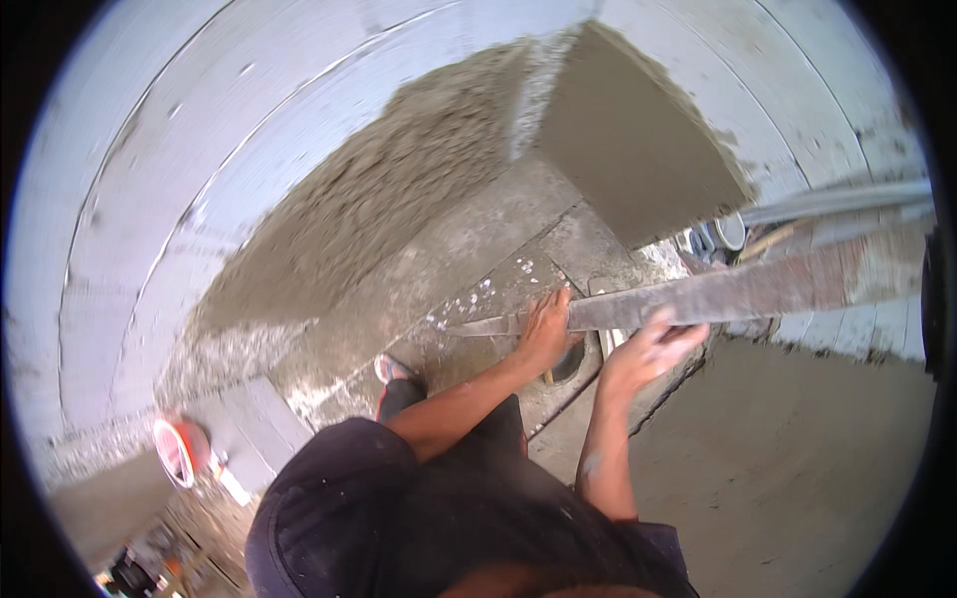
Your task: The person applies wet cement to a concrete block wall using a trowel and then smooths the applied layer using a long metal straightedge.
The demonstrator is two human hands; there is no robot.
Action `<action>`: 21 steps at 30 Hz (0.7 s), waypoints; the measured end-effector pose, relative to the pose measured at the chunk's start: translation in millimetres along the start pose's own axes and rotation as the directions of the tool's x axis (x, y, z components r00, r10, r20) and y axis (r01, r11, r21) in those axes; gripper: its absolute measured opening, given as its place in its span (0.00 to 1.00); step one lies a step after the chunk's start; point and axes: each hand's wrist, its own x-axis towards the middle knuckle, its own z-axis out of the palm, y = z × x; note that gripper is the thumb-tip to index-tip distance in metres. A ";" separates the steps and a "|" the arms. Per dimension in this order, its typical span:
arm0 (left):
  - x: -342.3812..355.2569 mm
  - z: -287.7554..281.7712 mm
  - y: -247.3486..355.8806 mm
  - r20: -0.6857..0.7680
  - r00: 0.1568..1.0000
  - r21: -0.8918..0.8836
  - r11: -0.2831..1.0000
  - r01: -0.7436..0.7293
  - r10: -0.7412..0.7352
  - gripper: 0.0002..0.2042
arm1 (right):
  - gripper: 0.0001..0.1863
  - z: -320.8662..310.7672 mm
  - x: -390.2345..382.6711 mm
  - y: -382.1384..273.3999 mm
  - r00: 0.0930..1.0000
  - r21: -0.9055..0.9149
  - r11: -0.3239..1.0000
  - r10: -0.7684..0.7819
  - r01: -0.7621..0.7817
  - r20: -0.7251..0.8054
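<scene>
A long, flat, mortar-smeared screed board (758, 289) stretches from the middle of the view out to the right edge. My left hand (543, 334) is closed over it near its left end, fingers across the top. Further right along the board, my right hand (648, 357) grips its near edge, with the fingers slightly blurred. Beyond the board, a patch of rough wet mortar (369, 189) covers the lower wall on the left. A smoother mortar patch (638, 140) lies to its right, and a bare strip (528, 100) runs between them.
Pale block wall (179, 130) curves around the far side. An orange-rimmed bucket (179, 450) stands at the lower left beside grey blocks (249, 429). My sandalled foot (394, 369) is on the dirty floor. Buckets (730, 233) sit behind the board, and a plastered surface (788, 458) fills the lower right.
</scene>
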 end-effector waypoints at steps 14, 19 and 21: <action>-344.5 -240.3 -278.7 -0.291 -0.171 -0.956 0.281 0.084 -0.941 0.40 | 0.27 97.6 -81.2 -119.1 0.900 0.545 0.720 0.294 -0.429 0.321; -355.8 -280.3 -318.4 -0.009 0.003 -0.842 0.006 -0.539 -1.000 0.41 | 0.30 139.1 -85.3 -60.5 0.795 0.507 0.625 0.353 -0.593 0.494; -349.4 -287.2 -336.8 -0.021 -0.182 -0.909 0.095 -0.406 -0.983 0.43 | 0.31 172.3 -102.5 -69.2 0.757 0.494 0.578 0.428 -0.650 0.495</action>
